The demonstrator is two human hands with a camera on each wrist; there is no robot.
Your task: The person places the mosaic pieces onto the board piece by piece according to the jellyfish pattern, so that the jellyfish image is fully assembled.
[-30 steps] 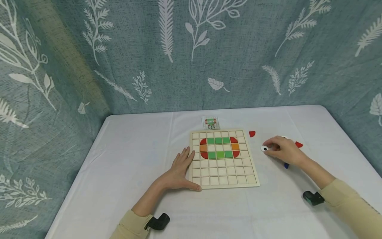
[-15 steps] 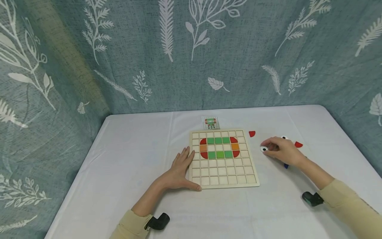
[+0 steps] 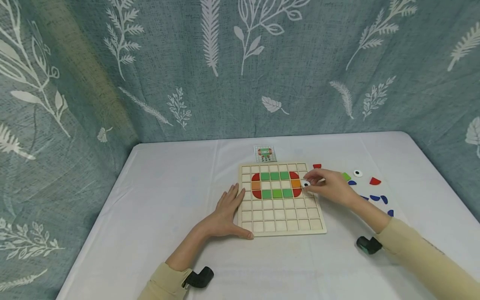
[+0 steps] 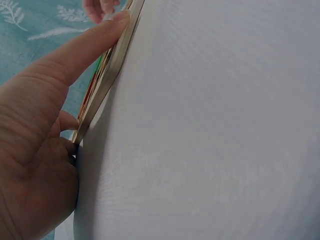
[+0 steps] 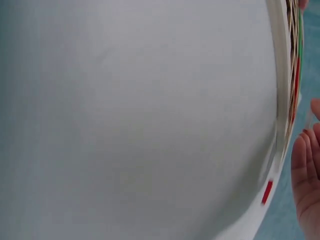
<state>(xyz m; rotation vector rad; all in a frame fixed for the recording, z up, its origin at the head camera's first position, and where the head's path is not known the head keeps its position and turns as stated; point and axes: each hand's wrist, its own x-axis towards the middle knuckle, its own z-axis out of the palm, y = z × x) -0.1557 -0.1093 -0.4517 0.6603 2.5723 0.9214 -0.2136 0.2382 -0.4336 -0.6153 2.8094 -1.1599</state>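
Note:
A square wooden grid board (image 3: 283,226) lies on the white table. Red, orange and green tiles form a ring in its upper half, such as the light green tile (image 3: 277,193). My left hand (image 3: 224,217) rests at the board's left edge with fingers spread, its thumb (image 4: 90,47) lying along the near corner. Between thumb and fingertips my right hand (image 3: 331,185) pinches a round white eye tile (image 3: 306,183) with a black dot, above the board's right edge. In the right wrist view only part of the right hand (image 5: 309,175) shows.
A small picture card (image 3: 264,153) lies behind the board. Loose on the right are another eye tile (image 3: 358,173), a red piece (image 3: 375,181), a green piece (image 3: 346,176) and several blue pieces (image 3: 375,198). A second red piece (image 3: 317,166) lies near the board's far right corner.
My right hand has moved left with the eye tile, from the table beside the board to its right edge. Loose pieces behind it have come into view. My left hand stays put.

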